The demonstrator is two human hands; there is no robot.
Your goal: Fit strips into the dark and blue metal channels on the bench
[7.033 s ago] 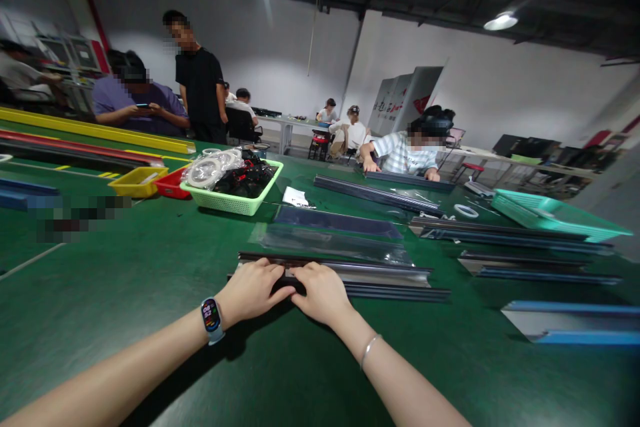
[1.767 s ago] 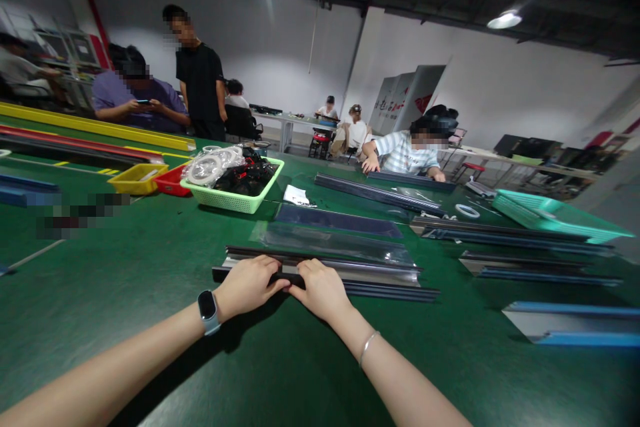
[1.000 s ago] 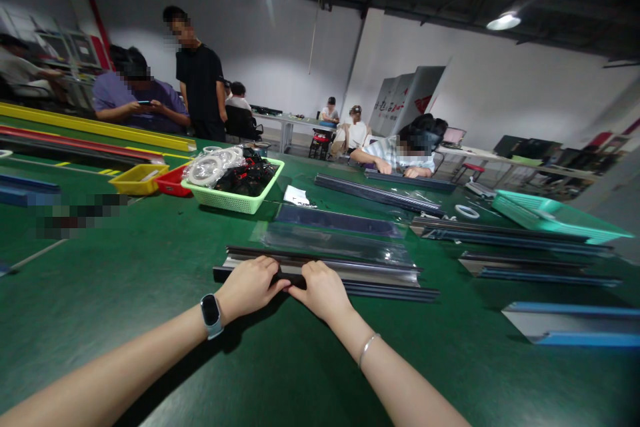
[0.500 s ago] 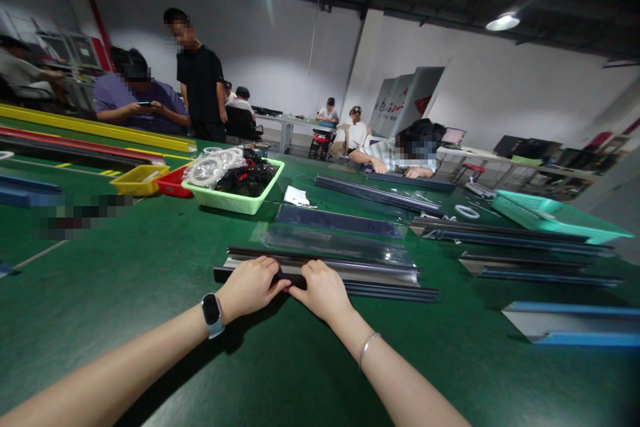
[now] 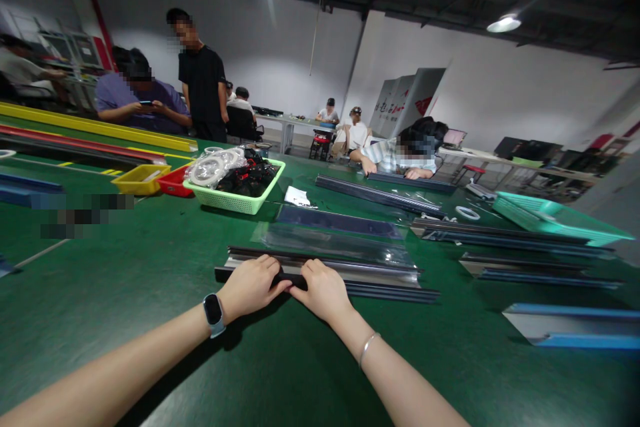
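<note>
A long metal channel profile (image 5: pixel 385 275) with dark edges lies crosswise on the green table (image 5: pixel 310 360). My left hand (image 5: pixel 251 285), with a watch on its wrist, is closed over the near edge of the profile, left of its middle. Close beside it, my right hand (image 5: pixel 323 289) grips the same edge, a bracelet on its wrist. The thumbs nearly meet along the dark front strip; the fingers curl over into the channel. Just behind the profile lie a clear plastic film (image 5: pixel 335 241) and a dark flat strip (image 5: pixel 340 221).
A green basket (image 5: pixel 235 203) holds tape rolls and black parts, beside red (image 5: pixel 175 183) and yellow trays (image 5: pixel 135 181). More profiles (image 5: pixel 530 267) lie to the right, near a teal tray (image 5: pixel 560 217). A co-worker (image 5: pixel 410 150) leans over the far side of the table.
Both hands keep the same grip on the profile, and it stays in place. The whole view has shifted very slightly.
</note>
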